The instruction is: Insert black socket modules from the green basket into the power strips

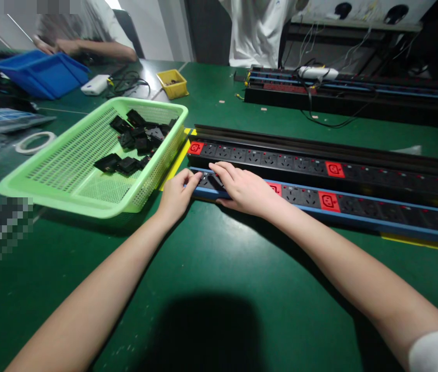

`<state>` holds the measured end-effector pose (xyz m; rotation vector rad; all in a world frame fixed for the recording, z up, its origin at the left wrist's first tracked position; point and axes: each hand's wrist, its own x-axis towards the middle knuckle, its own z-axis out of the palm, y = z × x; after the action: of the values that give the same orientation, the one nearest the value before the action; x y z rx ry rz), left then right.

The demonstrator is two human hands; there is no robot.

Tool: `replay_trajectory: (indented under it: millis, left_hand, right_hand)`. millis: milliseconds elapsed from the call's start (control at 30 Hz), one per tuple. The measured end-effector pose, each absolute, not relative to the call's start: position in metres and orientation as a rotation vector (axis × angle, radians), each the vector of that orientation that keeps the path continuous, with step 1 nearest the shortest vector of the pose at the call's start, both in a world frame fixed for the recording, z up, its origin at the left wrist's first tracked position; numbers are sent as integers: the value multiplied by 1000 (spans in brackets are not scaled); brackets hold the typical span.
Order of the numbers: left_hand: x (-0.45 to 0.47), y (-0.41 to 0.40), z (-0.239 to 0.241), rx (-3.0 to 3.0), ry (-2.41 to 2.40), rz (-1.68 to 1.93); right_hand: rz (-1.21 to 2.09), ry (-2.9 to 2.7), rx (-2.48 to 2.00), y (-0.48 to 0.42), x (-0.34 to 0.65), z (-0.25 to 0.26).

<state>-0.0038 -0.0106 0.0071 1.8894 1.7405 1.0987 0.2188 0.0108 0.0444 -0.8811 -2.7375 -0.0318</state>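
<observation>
A long blue-edged power strip (296,197) with black and red sockets lies across the green table before me. My left hand (180,192) is closed around its left end, thumb on the top by the end socket. Over the strip just to the right, my right hand (244,190) has its fingers across the sockets and its thumb at the near side. The sockets under that palm are hidden. Directly behind lies a black power strip (265,159), also with black and red sockets.
Left of the strips stands a green basket (67,206) holding several black socket modules (141,137). Farther back are a blue bin (51,77), a yellow box (172,85) and another long strip assembly (343,106). A tape roll (35,143) lies left. Two people are across the table.
</observation>
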Motion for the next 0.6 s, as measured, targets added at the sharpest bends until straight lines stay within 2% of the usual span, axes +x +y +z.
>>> replay_trajectory:
  millis: [300,600]
  left_hand:
    - [-3,-21,8,2187,1789,1008]
    - [-11,-20,8,2016,1775,918]
  right_hand:
    - [-62,-2733,-882,11,219,42]
    - [-87,-2733,-909,9,218,43]
